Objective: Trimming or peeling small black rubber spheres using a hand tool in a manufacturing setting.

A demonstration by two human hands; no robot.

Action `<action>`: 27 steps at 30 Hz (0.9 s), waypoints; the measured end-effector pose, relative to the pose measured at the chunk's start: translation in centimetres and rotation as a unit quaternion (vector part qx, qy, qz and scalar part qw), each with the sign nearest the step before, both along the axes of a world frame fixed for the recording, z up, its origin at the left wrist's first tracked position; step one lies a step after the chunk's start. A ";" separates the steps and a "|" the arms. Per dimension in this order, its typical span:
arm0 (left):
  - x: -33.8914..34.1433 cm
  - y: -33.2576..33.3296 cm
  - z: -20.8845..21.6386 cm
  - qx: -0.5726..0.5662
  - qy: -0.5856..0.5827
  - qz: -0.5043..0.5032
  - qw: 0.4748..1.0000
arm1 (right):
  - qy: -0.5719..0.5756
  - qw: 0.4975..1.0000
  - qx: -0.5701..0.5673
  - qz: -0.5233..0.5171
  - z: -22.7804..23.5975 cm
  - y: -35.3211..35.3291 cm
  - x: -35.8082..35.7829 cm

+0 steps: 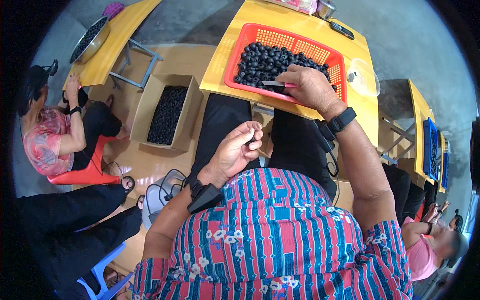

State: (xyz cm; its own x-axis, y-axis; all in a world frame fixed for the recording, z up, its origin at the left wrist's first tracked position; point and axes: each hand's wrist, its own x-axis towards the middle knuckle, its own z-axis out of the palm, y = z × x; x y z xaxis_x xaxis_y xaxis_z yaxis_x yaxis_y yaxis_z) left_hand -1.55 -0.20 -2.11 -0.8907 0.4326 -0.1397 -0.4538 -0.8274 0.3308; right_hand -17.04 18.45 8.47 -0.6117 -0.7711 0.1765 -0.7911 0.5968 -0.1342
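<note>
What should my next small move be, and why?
Probably bring the knife toward your left hand: that hand seems to pinch a small dark piece, while the knife, in your right hand, is up at the red basket, well apart from it.

Through the feed I see the basket [241, 50] on the counter [217, 75], fruits [262, 60] in it, a tub [367, 85] on its right, a handset [342, 30] behind it; left, a carton [188, 120] on the floor [150, 157].
</note>
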 end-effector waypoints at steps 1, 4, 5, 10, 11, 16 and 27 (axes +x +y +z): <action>0.0 0.0 0.1 -0.006 0.000 -0.001 1.000 | 0.000 1.000 0.000 0.000 0.0 0.0 0.0; 0.0 0.0 0.1 -0.005 0.001 -0.001 1.000 | -0.004 1.000 0.002 -0.001 0.0 0.2 0.0; 0.0 0.1 0.1 -0.005 0.002 -0.002 1.000 | -0.006 0.999 -0.038 0.002 0.1 0.4 0.1; 0.4 0.0 0.6 -0.042 0.018 0.030 0.999 | -0.149 0.944 -0.293 0.002 -0.1 1.4 1.4; 0.5 -0.1 0.8 -0.042 0.015 0.031 0.999 | -0.276 0.902 -0.331 -0.025 0.3 1.3 2.7; 0.4 0.3 2.9 -0.038 0.054 0.016 0.998 | -0.531 0.749 -0.384 -0.100 0.1 0.8 7.1; 0.4 0.5 2.9 -0.040 0.013 -0.029 0.999 | -0.534 0.754 -0.382 0.023 -2.7 -0.6 8.9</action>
State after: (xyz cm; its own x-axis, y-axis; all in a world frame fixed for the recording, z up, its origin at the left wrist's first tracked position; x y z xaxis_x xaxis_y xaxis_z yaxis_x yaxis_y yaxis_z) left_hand -1.19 0.29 0.80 -0.8678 0.4727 -0.1535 -0.4913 -0.7696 0.4078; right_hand -8.12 17.89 5.75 -0.6947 -0.7192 0.0058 -0.0052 -0.0030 -1.0000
